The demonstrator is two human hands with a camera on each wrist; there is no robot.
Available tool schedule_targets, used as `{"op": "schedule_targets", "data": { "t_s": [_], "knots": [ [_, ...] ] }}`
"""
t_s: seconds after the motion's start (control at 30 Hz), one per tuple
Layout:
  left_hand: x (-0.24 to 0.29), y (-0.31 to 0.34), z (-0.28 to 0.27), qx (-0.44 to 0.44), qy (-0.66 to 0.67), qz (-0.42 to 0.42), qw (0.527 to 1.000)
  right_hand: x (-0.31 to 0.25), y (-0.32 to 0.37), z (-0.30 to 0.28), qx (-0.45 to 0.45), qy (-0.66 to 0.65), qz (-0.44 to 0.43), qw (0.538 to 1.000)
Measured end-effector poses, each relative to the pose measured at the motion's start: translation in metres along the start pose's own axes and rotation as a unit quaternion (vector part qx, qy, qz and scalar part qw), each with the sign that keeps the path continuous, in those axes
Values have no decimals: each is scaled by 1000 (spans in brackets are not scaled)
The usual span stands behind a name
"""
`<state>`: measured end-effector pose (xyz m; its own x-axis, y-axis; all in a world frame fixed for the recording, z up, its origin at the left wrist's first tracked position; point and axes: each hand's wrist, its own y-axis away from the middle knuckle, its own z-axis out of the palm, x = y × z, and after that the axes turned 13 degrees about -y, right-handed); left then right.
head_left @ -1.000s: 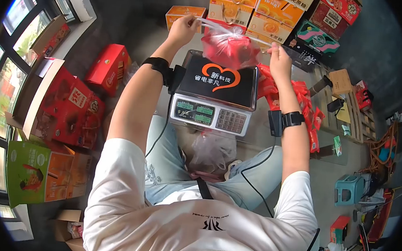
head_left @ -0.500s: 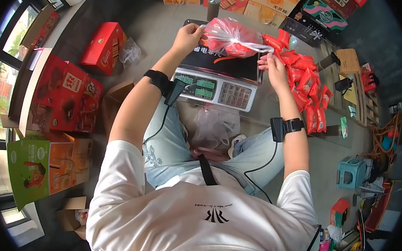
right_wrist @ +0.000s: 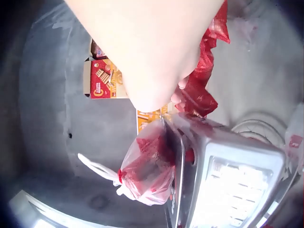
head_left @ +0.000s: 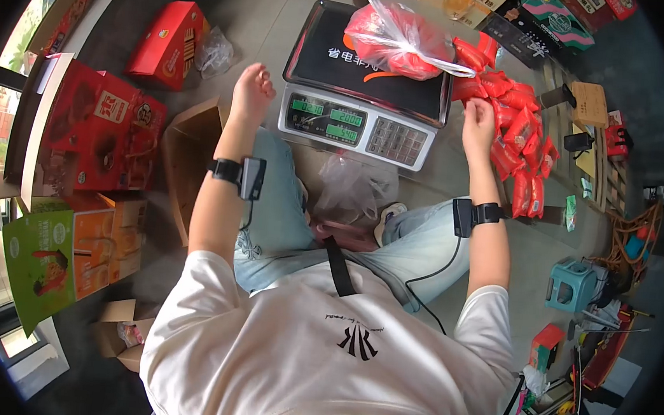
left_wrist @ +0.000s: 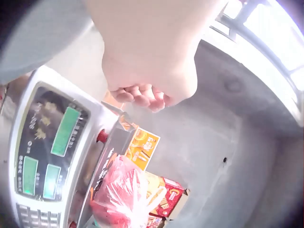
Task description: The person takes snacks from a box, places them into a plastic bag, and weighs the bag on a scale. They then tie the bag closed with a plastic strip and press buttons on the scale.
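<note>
A knotted clear plastic bag (head_left: 396, 37) full of red packets rests on the black plate of the digital scale (head_left: 308, 116). Its tied ends stick out to the right. My left hand (head_left: 253, 96) is held to the left of the scale, fingers loosely curled around nothing; the left wrist view shows the same bent fingers (left_wrist: 142, 95). To the right of the scale, my right hand (head_left: 478, 129) is at the edge of a pile of small red packets (head_left: 519, 129), its fingertips close to them. In the right wrist view the forearm covers much of that hand.
Stacked gift cartons (head_left: 549, 22) stand beyond the table. An open cardboard box (head_left: 190, 146) and a red carton (head_left: 169, 42) are on the left. A crumpled plastic bag (head_left: 357, 186) hangs below the scale's front. A blue stool (head_left: 571, 285) stands at right.
Both hands have let go of the bag's ends, and the bag has come to rest on the scale. My left hand has moved left and nearer; my right hand has come down toward the red packets.
</note>
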<state>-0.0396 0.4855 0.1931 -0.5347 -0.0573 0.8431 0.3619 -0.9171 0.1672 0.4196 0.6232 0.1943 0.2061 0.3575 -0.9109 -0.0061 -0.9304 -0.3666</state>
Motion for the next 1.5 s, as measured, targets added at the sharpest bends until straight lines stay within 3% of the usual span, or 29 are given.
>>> {"op": "schedule_targets", "data": {
  "t_s": [0.07, 0.13, 0.17, 0.27, 0.37, 0.43, 0.5, 0.6, 0.63, 0.67, 0.73, 0.8, 0.83, 1.0, 1.07, 1.17, 1.23, 1.4, 1.47, 1.5],
  "knots": [
    [-2, 3, 1, 25, 24, -29, 999, -40, -10, 26, -53, -25, -24, 998],
    [2, 6, 6, 43, 12, -25, 999, -67, -31, 44, -100, 119, -243, 957],
    [2, 6, 7, 49, 15, -25, 998, -75, -42, 52, -106, 118, -243, 957],
    [-5, 9, 11, 51, -40, -63, 996, -79, -67, 81, -269, 174, -226, 920],
    [-1, 14, 17, 56, -142, 2, 988, -89, -56, 101, -288, 186, -239, 908],
    [-1, 15, 13, 68, -187, 38, 979, -90, -44, 110, -330, 184, -199, 904],
    [-4, 16, 18, 76, -229, 76, 967, -94, -26, 115, -305, 99, -196, 927],
    [-7, 34, 67, 12, -351, 235, 906, -125, 7, 115, -283, 29, -186, 941],
    [9, 54, 93, 5, -398, 157, 904, -130, 18, 112, -295, 10, -152, 943],
    [5, 55, 108, -11, -423, 288, 859, -134, 28, 110, -306, -9, -120, 944],
    [12, 59, 129, -52, -495, 362, 788, -131, 48, 104, -306, -15, -167, 937],
    [17, 63, 139, -147, -532, 279, 786, -139, 64, 93, -318, -50, -109, 940],
    [16, 66, 141, -148, -533, 269, 788, -139, 69, 87, -308, -43, -102, 945],
    [7, 80, 142, -211, -501, 297, 785, -124, 90, 76, -206, -65, -78, 973],
    [9, 93, 148, -187, -581, 301, 733, -122, 94, 77, -147, 44, -227, 962],
    [1, 99, 153, -165, -613, 332, 698, -119, 100, 77, -146, 94, -260, 950],
    [-5, 99, 156, -146, -636, 368, 663, -118, 98, 74, -157, 105, -268, 945],
    [-11, 87, 143, -174, -648, 375, 640, -114, 100, 64, -155, 109, -249, 950],
    [-6, 84, 139, -161, -645, 399, 632, -102, 98, 57, -88, 90, -220, 967],
    [-4, 86, 137, -95, -648, 388, 648, -97, 100, 54, -55, 37, -171, 983]
  ]
}}
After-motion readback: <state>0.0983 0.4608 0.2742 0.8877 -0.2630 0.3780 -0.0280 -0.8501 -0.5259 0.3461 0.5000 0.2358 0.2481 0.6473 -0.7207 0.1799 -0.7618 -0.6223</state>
